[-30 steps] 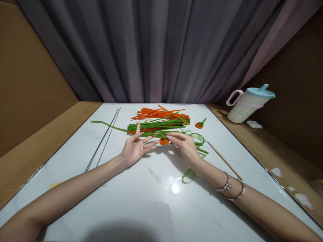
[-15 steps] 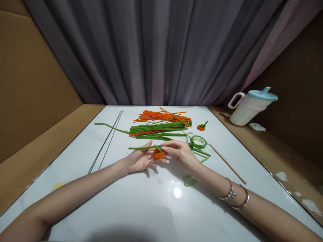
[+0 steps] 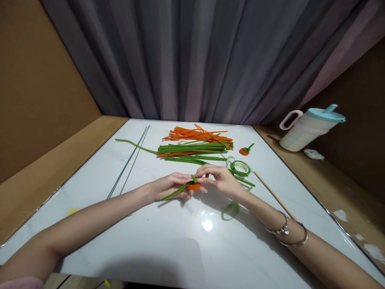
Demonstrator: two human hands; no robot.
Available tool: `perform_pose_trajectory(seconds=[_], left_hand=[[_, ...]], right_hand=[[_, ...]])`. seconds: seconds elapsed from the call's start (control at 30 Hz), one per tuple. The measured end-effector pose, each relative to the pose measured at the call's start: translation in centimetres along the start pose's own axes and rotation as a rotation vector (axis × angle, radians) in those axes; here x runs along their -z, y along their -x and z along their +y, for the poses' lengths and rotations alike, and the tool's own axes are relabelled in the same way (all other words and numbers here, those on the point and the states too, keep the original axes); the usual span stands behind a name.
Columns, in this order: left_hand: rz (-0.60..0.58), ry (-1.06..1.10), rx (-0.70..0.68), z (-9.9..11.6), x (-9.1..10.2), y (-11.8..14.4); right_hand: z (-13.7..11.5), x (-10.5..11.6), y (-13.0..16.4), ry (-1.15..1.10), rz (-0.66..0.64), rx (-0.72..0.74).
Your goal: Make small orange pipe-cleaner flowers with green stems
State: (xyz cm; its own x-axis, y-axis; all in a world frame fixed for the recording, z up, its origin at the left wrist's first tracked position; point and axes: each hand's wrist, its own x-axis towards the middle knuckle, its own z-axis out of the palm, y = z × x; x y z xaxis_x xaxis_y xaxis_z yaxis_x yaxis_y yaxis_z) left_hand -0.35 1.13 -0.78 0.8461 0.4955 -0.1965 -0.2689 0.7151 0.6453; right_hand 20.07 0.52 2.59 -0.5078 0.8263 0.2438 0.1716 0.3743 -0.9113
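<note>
Fingers of both the left hand [image 3: 170, 188] and right hand [image 3: 219, 179] are pinching the orange coil [image 3: 194, 186]; white table [image 3: 168, 237] is reflecting light; grey curtain [image 3: 198, 60] is hanging behind.

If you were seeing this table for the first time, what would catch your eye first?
Mid-table, the left hand and right hand meet on a small orange coil with a green pipe cleaner trailing left. Behind them lies a bright pile of green and orange pipe cleaners. At the far right, on the brown ledge, stands a pastel jug.

Both hands [image 3: 195, 185] on orange coil [image 3: 194, 186]
</note>
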Motion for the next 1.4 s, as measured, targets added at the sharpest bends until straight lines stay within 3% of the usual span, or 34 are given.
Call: perform_pose_trajectory(seconds=[0.1,0.4,0.6,0.8,1.1,1.4], left_hand=[[-0.017,0.009,0.035,0.1,-0.1,0.1],[-0.054,0.033,0.011,-0.1,-0.3,0.0],[0.028,-0.003,0.044,-0.2,-0.3,0.0],[0.144,-0.034,0.019,-0.4,-0.8,-0.2],[0.195,-0.127,-0.031,-0.5,-1.5,-0.1],[0.056,-0.134,0.009,-0.3,-0.8,-0.1]], right_hand=[[0.2,0.5,-0.1,0.03,-0.063,0.071],[0.8,0.6,-0.2,0.112,-0.039,0.158],[-0.9,0.9,-0.2,0.36,-0.116,0.272],[-1.9,-0.4,0.0,0.428,-0.165,0.064],[-1.2,-0.4,-0.4,0.133,-0.123,-0.159],[-1.3,2.8,-0.7,0.398,-0.33,0.113]])
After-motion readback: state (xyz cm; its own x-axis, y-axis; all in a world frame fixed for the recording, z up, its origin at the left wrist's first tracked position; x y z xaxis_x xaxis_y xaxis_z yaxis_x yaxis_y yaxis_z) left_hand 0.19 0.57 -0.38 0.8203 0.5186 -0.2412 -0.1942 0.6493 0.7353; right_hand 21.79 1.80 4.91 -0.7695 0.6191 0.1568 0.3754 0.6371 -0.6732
